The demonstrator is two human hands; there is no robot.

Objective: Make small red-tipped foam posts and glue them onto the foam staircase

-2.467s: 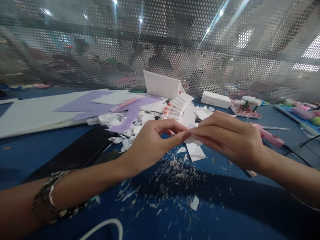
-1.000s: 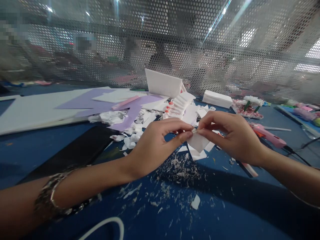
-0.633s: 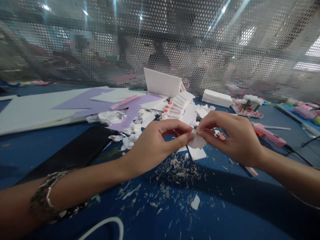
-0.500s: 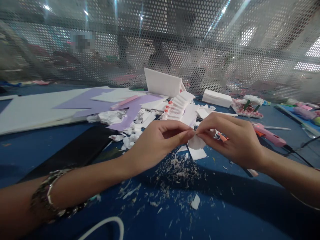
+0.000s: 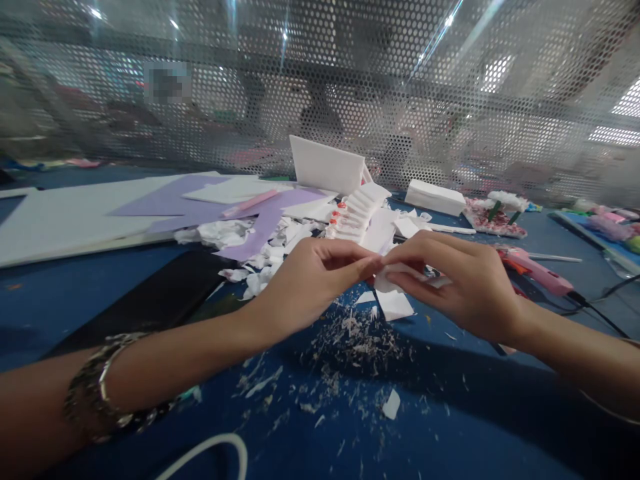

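Head view: a small white piece [image 5: 385,283] is pinched by the closed fingers [image 5: 361,267] of the left hand [image 5: 306,287] and gripped by the right hand [image 5: 457,283], whose fingers are slightly parted around it. It is held above the blue counter [image 5: 285,447], where pale shavings [image 5: 361,343] are scattered near a white scrap [image 5: 395,307].

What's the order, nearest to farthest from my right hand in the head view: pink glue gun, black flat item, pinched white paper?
1. Pinched white paper: in the right hand's grip.
2. Pink glue gun: just to its right.
3. Black flat item: far left, beyond the left hand.
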